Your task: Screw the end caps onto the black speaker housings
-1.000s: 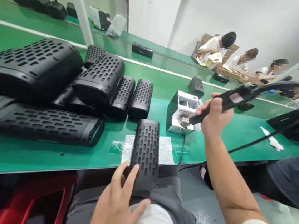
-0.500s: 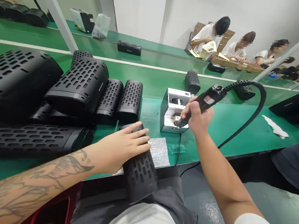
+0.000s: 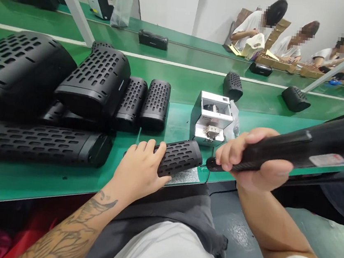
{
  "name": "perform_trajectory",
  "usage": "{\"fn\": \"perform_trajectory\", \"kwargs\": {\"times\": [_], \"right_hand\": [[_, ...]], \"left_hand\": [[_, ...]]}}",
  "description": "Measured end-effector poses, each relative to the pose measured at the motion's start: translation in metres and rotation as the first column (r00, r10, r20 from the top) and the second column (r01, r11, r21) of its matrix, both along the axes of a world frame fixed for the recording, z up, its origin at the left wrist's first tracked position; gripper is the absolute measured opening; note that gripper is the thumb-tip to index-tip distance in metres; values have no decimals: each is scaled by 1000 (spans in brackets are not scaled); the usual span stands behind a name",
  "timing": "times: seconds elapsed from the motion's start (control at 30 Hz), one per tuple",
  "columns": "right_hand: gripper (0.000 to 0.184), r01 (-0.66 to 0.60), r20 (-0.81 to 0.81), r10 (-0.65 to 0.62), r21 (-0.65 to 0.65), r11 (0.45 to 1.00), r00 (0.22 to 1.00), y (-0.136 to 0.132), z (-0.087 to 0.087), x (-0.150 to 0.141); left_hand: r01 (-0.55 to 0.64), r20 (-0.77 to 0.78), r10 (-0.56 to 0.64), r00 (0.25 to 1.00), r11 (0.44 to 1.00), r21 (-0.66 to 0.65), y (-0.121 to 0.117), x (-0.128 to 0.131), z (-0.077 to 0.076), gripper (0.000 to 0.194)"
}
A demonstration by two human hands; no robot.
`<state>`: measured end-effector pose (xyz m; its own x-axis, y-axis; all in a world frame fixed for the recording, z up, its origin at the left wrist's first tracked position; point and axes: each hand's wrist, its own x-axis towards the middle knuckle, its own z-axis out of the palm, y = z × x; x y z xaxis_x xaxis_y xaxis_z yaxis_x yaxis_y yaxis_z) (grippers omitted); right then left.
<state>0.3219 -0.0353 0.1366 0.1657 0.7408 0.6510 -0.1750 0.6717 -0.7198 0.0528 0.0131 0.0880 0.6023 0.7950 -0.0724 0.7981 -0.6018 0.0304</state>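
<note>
My left hand (image 3: 139,171) is wrapped over the left part of a black housing (image 3: 181,157) with slotted holes, pressing it down by the bench's front edge. A sheet of silvery bubble wrap (image 3: 186,177) lies beneath the housing. In my right hand (image 3: 249,158) is a black electric screwdriver (image 3: 296,149), tilted nearly level and pointing left. Its thin bit meets, or comes very close to, the housing's right end; exact contact I cannot tell. Behind them stands a white and grey screw feeder (image 3: 212,119).
Several larger black slotted housings (image 3: 93,78) are piled on the green bench (image 3: 115,193) at left, two smaller ones beside them. Beyond is a green conveyor belt (image 3: 196,80) carrying spaced housings (image 3: 233,86). People (image 3: 254,30) sit working at the far side.
The screwdriver has left the screw feeder and swung down to the housing's right end. My left hand has turned the housing from hanging over my lap to lying across the bench edge.
</note>
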Motion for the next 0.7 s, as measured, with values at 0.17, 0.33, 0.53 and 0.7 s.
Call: {"fn": "perform_trajectory", "kwargs": {"times": [0.17, 0.33, 0.53, 0.7], "right_hand": [[44, -1, -16, 1, -29, 1000, 1000, 8, -19, -9], [45, -67, -19, 66, -92, 994, 998, 13, -25, -12], [34, -100, 59, 109, -138, 985, 992, 12, -29, -14], [41, -158, 87, 176, -182, 970, 980, 15, -27, -13]], "left_hand": [[22, 22, -22, 1000, 999, 30, 1, -4, -6, 86], [33, 40, -34, 999, 999, 26, 2, -3, -3, 87], [56, 15, -56, 998, 998, 14, 2, -1, -2, 89], [58, 41, -59, 997, 998, 23, 2, -1, -6, 89]]}}
